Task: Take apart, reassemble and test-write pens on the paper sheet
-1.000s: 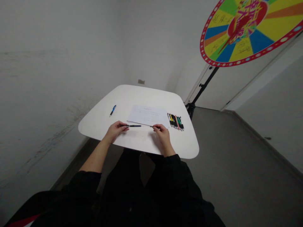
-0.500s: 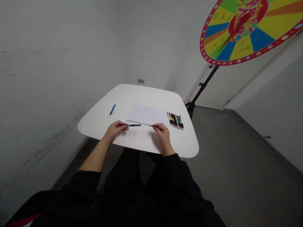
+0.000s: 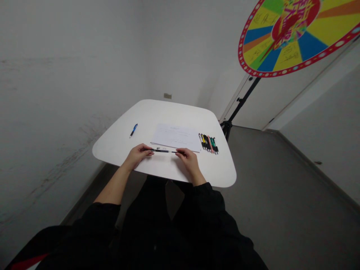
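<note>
My left hand (image 3: 137, 155) pinches one end of a slim dark pen (image 3: 161, 150), held level just above the table's near side. My right hand (image 3: 188, 159) pinches a thin dark piece at the other end, in line with the pen. A pale section shows between the two dark lengths. It looks like a refill, but whether the parts touch I cannot tell. Behind the hands lie sheets of paper (image 3: 177, 135) with faint print. A small dark piece or shadow shows by the paper's near edge, too small to name.
A blue pen (image 3: 133, 130) lies on the white table (image 3: 157, 110) at the left. To the right of the paper several pens (image 3: 208, 144) lie side by side. A colourful prize wheel (image 3: 284, 45) stands on a black stand (image 3: 243, 101) beyond the table's right side.
My right hand has moved left, toward my left hand, so the gap between the two dark lengths is shorter. My left hand has barely moved.
</note>
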Demonstrator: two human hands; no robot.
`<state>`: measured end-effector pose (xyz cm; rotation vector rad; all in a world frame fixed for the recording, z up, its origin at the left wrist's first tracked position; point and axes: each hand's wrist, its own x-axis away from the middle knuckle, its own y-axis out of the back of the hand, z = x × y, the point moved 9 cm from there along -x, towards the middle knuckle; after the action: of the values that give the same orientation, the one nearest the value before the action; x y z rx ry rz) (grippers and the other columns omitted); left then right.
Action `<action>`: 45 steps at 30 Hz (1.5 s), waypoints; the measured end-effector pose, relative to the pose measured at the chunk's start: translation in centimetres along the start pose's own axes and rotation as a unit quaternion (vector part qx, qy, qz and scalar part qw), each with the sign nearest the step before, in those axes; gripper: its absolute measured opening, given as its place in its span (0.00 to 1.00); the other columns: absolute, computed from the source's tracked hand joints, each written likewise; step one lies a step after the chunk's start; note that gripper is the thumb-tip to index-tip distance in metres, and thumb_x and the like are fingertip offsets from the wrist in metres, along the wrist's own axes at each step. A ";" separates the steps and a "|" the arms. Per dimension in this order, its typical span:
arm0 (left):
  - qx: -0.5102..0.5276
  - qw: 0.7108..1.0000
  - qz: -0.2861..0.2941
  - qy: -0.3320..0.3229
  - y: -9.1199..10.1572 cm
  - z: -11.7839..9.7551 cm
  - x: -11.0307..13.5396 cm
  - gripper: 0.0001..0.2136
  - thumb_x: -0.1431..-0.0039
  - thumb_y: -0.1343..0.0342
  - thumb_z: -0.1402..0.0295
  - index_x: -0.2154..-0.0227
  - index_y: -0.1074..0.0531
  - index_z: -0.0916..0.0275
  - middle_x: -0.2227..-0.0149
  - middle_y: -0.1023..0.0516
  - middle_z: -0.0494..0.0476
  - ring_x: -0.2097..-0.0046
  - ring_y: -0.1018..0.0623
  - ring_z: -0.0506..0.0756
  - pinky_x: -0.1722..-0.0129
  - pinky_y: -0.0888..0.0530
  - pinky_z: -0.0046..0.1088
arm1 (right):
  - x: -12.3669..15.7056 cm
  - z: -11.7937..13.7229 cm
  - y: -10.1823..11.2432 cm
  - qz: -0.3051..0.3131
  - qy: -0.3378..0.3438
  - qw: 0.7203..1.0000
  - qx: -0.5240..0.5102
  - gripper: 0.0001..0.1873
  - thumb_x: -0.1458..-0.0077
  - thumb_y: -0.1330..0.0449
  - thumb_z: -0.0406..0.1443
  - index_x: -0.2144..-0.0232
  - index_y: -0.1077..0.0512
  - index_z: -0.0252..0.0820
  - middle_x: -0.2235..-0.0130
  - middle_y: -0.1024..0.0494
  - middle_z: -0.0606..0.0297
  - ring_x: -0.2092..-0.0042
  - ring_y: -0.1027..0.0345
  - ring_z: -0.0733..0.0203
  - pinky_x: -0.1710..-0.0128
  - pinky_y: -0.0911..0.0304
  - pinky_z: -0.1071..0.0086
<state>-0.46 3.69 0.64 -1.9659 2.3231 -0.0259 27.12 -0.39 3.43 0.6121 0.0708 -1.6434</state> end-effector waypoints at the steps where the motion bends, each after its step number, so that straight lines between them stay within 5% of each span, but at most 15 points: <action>1: 0.000 1.000 -0.001 -0.002 0.0 -0.1 0.0 0.21 0.59 0.24 0.58 0.65 0.23 0.63 0.68 0.16 0.58 0.62 0.15 0.59 0.55 0.19 0.41 | 0.0 -0.2 -0.2 0.004 -0.009 1.000 -0.010 0.13 0.45 0.33 0.46 0.60 0.19 0.47 0.59 0.15 0.59 0.58 0.22 0.53 0.52 0.27 0.57; 6: 0.017 1.000 -0.017 -0.009 0.3 -0.4 0.0 0.20 0.60 0.23 0.59 0.67 0.23 0.63 0.69 0.16 0.58 0.62 0.15 0.59 0.57 0.19 0.39 | 0.1 -0.8 -0.3 0.001 -0.031 0.997 -0.069 0.23 0.48 0.31 0.46 0.51 0.24 0.45 0.54 0.17 0.56 0.58 0.22 0.54 0.55 0.26 0.58; 15: 0.028 0.999 -0.022 -0.008 0.5 -0.5 0.2 0.19 0.58 0.24 0.61 0.66 0.23 0.64 0.68 0.16 0.58 0.62 0.15 0.59 0.57 0.19 0.39 | 0.1 -1.7 0.9 -0.049 -0.049 0.990 -0.121 0.14 0.42 0.37 0.48 0.63 0.25 0.46 0.65 0.19 0.61 0.64 0.26 0.57 0.60 0.29 0.60; 28: -0.048 0.998 0.028 0.021 -1.0 -0.5 0.6 0.18 0.59 0.24 0.61 0.66 0.20 0.62 0.68 0.16 0.57 0.63 0.16 0.57 0.56 0.20 0.38 | 0.3 0.9 -1.0 0.054 0.019 0.997 0.049 0.10 0.42 0.37 0.43 0.66 0.20 0.45 0.65 0.17 0.60 0.63 0.25 0.55 0.58 0.31 0.61; 36: -0.050 0.998 0.034 0.024 -1.0 -0.3 0.4 0.17 0.57 0.25 0.62 0.66 0.22 0.62 0.68 0.16 0.57 0.62 0.16 0.58 0.55 0.19 0.39 | 0.5 0.8 -1.0 0.047 0.004 0.998 0.041 0.12 0.40 0.38 0.44 0.65 0.19 0.44 0.65 0.17 0.60 0.64 0.26 0.57 0.60 0.32 0.63; 45: 0.040 0.997 -0.059 -0.028 1.1 -1.2 0.2 0.21 0.59 0.24 0.60 0.65 0.23 0.64 0.67 0.16 0.59 0.61 0.16 0.59 0.55 0.20 0.40 | 0.0 -1.1 -0.6 0.016 -0.031 0.999 0.031 0.14 0.40 0.37 0.45 0.59 0.18 0.46 0.62 0.17 0.60 0.64 0.27 0.56 0.60 0.31 0.62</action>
<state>-1.71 3.60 1.69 -2.0346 2.1339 -0.0714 26.95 0.19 2.32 0.6065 -0.0347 -1.6381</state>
